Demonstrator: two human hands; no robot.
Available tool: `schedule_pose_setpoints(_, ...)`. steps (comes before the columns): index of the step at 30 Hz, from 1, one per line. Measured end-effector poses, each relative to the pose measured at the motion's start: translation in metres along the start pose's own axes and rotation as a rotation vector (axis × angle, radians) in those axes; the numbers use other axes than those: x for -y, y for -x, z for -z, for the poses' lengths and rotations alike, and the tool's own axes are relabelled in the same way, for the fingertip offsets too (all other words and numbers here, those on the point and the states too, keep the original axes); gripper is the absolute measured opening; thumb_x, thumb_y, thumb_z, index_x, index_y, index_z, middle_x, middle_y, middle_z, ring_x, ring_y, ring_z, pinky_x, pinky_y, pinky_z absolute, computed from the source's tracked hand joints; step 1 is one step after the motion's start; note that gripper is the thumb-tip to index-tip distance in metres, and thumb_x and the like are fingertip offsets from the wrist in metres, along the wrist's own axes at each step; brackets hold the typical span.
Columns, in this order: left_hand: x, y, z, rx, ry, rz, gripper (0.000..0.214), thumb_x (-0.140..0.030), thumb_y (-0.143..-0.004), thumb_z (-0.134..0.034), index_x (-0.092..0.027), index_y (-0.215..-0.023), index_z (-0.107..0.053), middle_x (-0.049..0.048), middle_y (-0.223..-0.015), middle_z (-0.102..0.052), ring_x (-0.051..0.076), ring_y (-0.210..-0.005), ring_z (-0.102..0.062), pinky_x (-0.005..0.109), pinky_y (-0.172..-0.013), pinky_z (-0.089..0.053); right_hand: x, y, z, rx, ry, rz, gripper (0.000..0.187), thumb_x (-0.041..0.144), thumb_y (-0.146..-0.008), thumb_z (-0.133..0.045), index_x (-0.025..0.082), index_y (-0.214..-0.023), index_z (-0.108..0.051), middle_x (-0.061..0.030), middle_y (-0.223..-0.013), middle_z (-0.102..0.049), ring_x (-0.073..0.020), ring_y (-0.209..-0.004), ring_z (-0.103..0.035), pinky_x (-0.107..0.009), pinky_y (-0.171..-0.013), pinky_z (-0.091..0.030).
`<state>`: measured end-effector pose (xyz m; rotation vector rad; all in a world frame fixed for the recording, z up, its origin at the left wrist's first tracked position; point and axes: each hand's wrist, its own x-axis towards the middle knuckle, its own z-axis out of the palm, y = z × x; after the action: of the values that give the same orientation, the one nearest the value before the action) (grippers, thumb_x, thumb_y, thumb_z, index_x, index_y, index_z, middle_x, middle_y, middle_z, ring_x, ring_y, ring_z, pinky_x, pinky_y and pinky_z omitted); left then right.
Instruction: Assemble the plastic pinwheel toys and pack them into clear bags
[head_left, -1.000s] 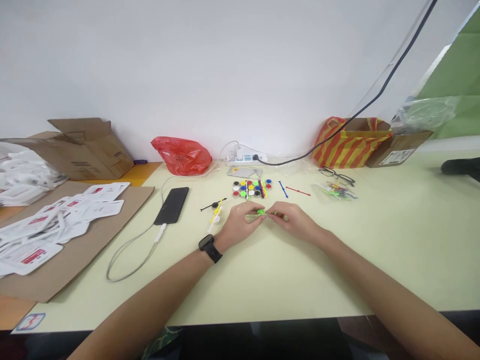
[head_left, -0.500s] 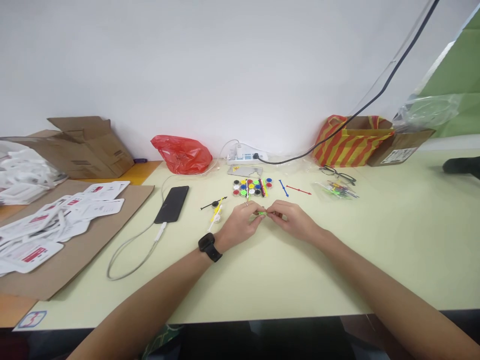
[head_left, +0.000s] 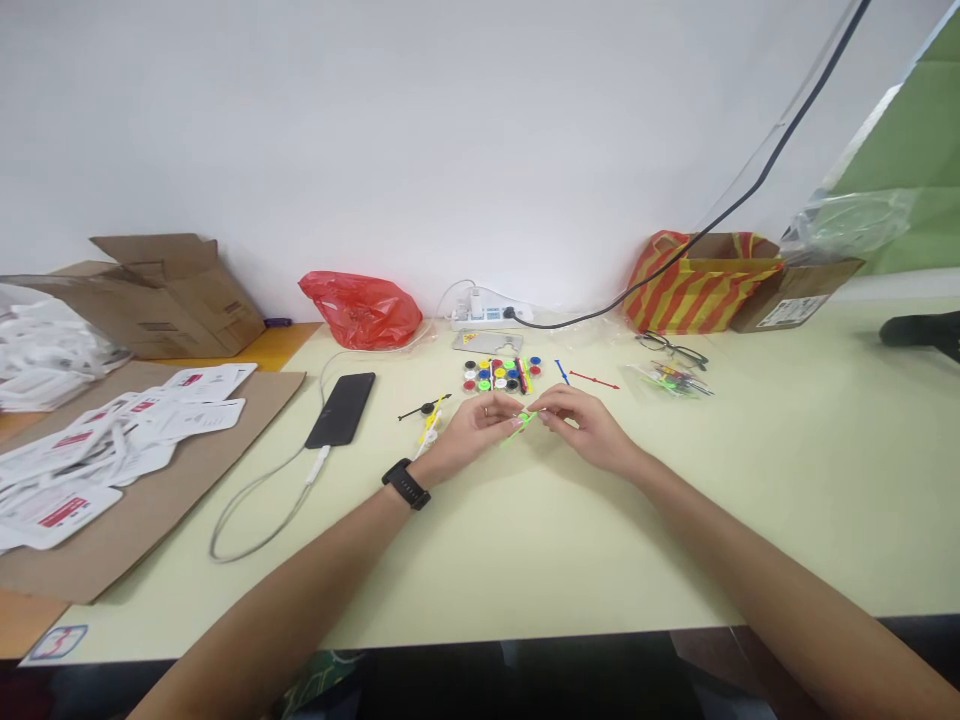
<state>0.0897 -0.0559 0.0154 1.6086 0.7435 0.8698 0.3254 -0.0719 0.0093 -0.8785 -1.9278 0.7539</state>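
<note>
Left hand [head_left: 474,430] and right hand [head_left: 589,425] meet over the middle of the desk [head_left: 480,570], fingers curled in. The left pinches a small green piece [head_left: 525,418] between thumb and fingertips; the right's fingertips come to its upper end, but whether they grip or only touch it, I cannot tell. The piece sits between the two hands, nearer the desk's front edge than the discs, its thin arm slanting toward that edge. With so little finger on it, uneven pressure could bend the arm or send the piece skidding away.

Toward the desk's left edge, the phone [head_left: 341,410] is plugged into a looped cable [head_left: 318,464]; the left forearm, swung outward, could snag the loop and drag the phone. Next come a black pointer [head_left: 427,408], a yellow pointer [head_left: 429,421] and a white pointer [head_left: 430,437], close beside the left hand, where the watch [head_left: 406,484] might sweep them aside. Toward the desk's back edge, the coloured discs [head_left: 499,375] crowd in rows, and a stray knuckle would scatter them. Further right, the blue pointer [head_left: 562,372] lies just beyond the right hand, easily nudged; the red pointer [head_left: 595,379] looks safer. Past it, glasses [head_left: 673,350] lie just beside a clear bag [head_left: 667,382]; tugging the bag could shift them.
</note>
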Motion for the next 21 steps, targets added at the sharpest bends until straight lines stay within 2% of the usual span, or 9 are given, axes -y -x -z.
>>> schedule_pose_setpoints(3,0.002,-0.002,0.002,-0.002,0.098,0.062,0.034,-0.038,-0.085,-0.083,-0.017,-0.108,-0.070,0.0055,-0.099,-0.071,0.015,-0.090,-0.067,0.028,-0.082,-0.053,0.000,0.000,0.001,-0.037,-0.001,-0.029,0.030,0.039,-0.103,-0.056,0.028,-0.130,-0.068,-0.0094,-0.116,-0.062,-0.0212,-0.096,-0.064,-0.035,-0.080,-0.057)
schedule_pose_setpoints(7,0.000,-0.003,0.001,-0.068,0.151,0.073,0.037,-0.036,-0.077,-0.090,-0.015,-0.101,-0.071,0.0044,-0.093,-0.071,0.014,-0.085,-0.067,0.029,-0.084,-0.053,0.005,0.000,0.004,-0.146,-0.053,-0.080,0.064,0.042,-0.103,-0.056,0.032,-0.161,-0.031,-0.0036,-0.100,-0.054,-0.0177,-0.080,-0.056,-0.033,-0.073,-0.052)
schedule_pose_setpoints(10,-0.001,-0.003,0.000,-0.099,0.169,0.073,0.039,-0.036,-0.074,-0.092,-0.014,-0.100,-0.072,0.0049,-0.091,-0.072,0.014,-0.082,-0.068,0.031,-0.083,-0.054,0.010,0.000,0.005,-0.164,-0.172,-0.104,0.073,0.044,-0.104,-0.055,0.035,-0.164,-0.015,0.0002,-0.091,-0.051,-0.0167,-0.070,-0.048,-0.031,-0.065,-0.046)
schedule_pose_setpoints(12,-0.001,-0.004,0.000,-0.116,0.172,0.066,0.040,-0.037,-0.073,-0.092,-0.014,-0.100,-0.073,0.0053,-0.090,-0.073,0.015,-0.080,-0.068,0.031,-0.081,-0.055,0.011,0.000,0.003,-0.176,-0.233,-0.133,0.070,0.047,-0.102,-0.057,0.037,-0.162,-0.020,0.0014,-0.089,-0.051,-0.0159,-0.066,-0.044,-0.030,-0.063,-0.042)
schedule_pose_setpoints(14,0.000,-0.004,0.000,-0.136,0.168,0.061,0.040,-0.038,-0.074,-0.092,-0.014,-0.100,-0.073,0.0057,-0.088,-0.074,0.015,-0.077,-0.068,0.032,-0.079,-0.056,0.009,0.000,0.002,-0.154,-0.277,-0.195,0.048,0.051,-0.101,-0.056,0.033,-0.145,-0.047,0.0021,-0.084,-0.050,-0.0151,-0.063,-0.040,-0.029,-0.061,-0.039)
schedule_pose_setpoints(15,0.001,-0.004,0.000,-0.148,0.165,0.057,0.040,-0.038,-0.074,-0.092,-0.014,-0.099,-0.073,0.0058,-0.088,-0.074,0.014,-0.076,-0.068,0.032,-0.078,-0.056,0.007,0.000,0.002,-0.095,-0.299,-0.246,0.035,0.053,-0.102,-0.052,0.027,-0.125,-0.061,0.0023,-0.078,-0.048,-0.0148,-0.061,-0.038,-0.028,-0.059,-0.037)
schedule_pose_setpoints(16,0.001,-0.005,0.001,-0.159,0.160,0.052,0.040,-0.039,-0.075,-0.091,-0.014,-0.099,-0.073,0.0059,-0.088,-0.074,0.014,-0.076,-0.067,0.032,-0.078,-0.056,0.004,0.000,0.003,-0.015,-0.327,-0.300,0.038,0.054,-0.103,-0.046,0.023,-0.098,-0.066,0.0023,-0.069,-0.044,-0.0148,-0.058,-0.034,-0.029,-0.057,-0.033)
schedule_pose_setpoints(18,0.003,-0.006,0.002,-0.178,0.149,0.044,0.039,-0.039,-0.075,-0.091,-0.014,-0.100,-0.074,0.0062,-0.089,-0.074,0.014,-0.076,-0.067,0.032,-0.077,-0.056,0.000,-0.001,0.006,0.133,-0.400,-0.378,0.057,0.053,-0.103,-0.032,0.023,-0.058,-0.047,0.0021,-0.055,-0.030,-0.0149,-0.053,-0.025,-0.031,-0.054,-0.026)
schedule_pose_setpoints(21,0.006,-0.007,0.003,-0.196,0.144,0.040,0.038,-0.039,-0.077,-0.090,-0.014,-0.100,-0.074,0.0067,-0.090,-0.074,0.015,-0.078,-0.068,0.031,-0.077,-0.056,-0.004,-0.003,0.013,0.169,-0.502,-0.396,0.057,0.047,-0.101,-0.026,0.025,-0.048,-0.027,0.0016,-0.050,-0.021,-0.0151,-0.051,-0.019,-0.035,-0.054,-0.021)
